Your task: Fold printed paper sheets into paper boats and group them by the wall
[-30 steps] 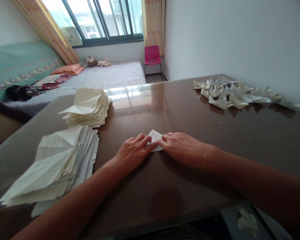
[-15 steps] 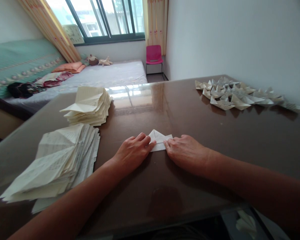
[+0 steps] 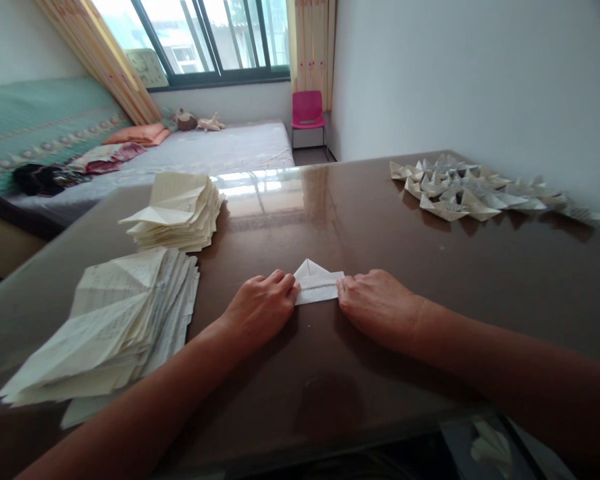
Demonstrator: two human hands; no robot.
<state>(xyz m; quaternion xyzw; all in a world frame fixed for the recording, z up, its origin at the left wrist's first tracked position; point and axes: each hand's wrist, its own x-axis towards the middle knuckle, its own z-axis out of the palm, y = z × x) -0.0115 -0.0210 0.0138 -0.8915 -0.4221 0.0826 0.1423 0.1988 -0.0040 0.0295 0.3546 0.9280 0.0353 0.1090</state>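
A small white folded paper (image 3: 318, 281) lies on the brown table between my hands. It has a pointed triangular top and a flat band with a dotted line along the lower part. My left hand (image 3: 263, 300) grips its left edge, fingers curled and thumb hidden. At the opposite end, my right hand (image 3: 375, 300) pinches the right edge with bent fingers. Both hands rest low against the tabletop.
Two piles of creased paper, a cream stack (image 3: 180, 213) and a written-on stack (image 3: 115, 320), stand on the left of the table (image 3: 280, 233). Many folded paper boats (image 3: 460, 190) cluster at the far right by the wall. Beyond are a bed (image 3: 240, 143) and a pink chair (image 3: 308, 110).
Both hands have slid outward to the paper's ends, the left one leftward and the right one rightward. More of the paper's lower band now shows.
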